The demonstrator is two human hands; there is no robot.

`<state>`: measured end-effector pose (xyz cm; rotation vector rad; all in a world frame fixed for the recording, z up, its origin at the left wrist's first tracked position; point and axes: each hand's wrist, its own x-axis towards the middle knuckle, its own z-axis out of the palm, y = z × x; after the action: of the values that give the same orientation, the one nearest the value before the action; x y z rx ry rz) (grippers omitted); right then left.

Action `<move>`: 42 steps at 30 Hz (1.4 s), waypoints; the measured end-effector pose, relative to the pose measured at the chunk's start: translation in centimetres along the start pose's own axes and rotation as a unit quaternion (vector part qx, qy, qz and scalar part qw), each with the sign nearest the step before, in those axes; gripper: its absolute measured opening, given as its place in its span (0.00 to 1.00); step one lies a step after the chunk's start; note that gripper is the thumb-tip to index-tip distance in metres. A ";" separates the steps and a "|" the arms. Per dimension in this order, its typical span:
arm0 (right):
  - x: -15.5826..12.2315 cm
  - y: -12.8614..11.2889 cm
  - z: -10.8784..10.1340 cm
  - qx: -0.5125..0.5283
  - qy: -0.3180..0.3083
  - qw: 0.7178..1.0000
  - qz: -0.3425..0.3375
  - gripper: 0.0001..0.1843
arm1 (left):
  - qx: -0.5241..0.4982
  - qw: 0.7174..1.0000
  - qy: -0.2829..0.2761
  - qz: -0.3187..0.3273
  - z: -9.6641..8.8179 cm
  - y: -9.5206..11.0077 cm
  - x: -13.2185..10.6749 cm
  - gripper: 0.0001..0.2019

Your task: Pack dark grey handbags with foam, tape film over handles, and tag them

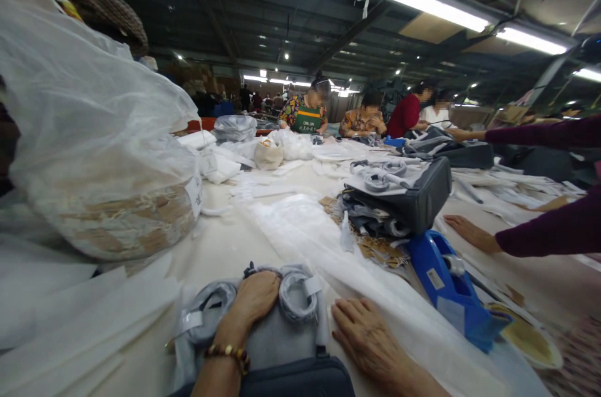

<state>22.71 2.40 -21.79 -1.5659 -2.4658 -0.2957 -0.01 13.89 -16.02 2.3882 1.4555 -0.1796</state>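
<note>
My left hand [253, 298], with a bead bracelet at the wrist, rests curled on a grey bag [277, 340] between its two coiled grey straps [297, 297]. The fingers bend over the bag's top edge, pressing it down. My right hand [366, 337] lies flat, fingers stretched out, on white wrapping sheet [328, 240] beside the bag. A dark grey part of the bag [295, 379] shows at the bottom edge.
A blue tape dispenser [446, 284] stands right of my hands. Behind it lies a stack of grey bags [404, 200]. A big plastic sack [94, 153] fills the left. A co-worker's hand [469, 233] in a maroon sleeve reaches in from the right. Several people work at the far end.
</note>
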 end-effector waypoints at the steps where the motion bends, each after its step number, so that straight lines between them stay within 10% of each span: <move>1: 0.0 -0.1 -0.2 -0.001 -0.001 1.000 0.000 0.15 | 0.008 1.000 -0.003 0.006 0.0 0.1 0.1 0.11; 23: -1.3 1.6 4.0 -0.040 0.059 0.997 -0.023 0.19 | 0.067 0.998 -0.010 0.005 -1.3 1.5 -1.0 0.13; 33: 0.1 0.2 -1.2 0.080 -0.037 0.995 0.035 0.14 | 0.067 0.997 -0.018 0.016 -1.3 1.2 -0.5 0.11; 42: -0.1 0.2 -2.0 0.092 -0.024 0.995 0.025 0.15 | 0.015 0.998 0.040 0.046 -2.5 -0.8 -1.6 0.15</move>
<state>23.06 1.87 -19.92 -1.5706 -2.4070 -0.0232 -1.63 13.71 -13.41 2.5070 1.3835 -0.0861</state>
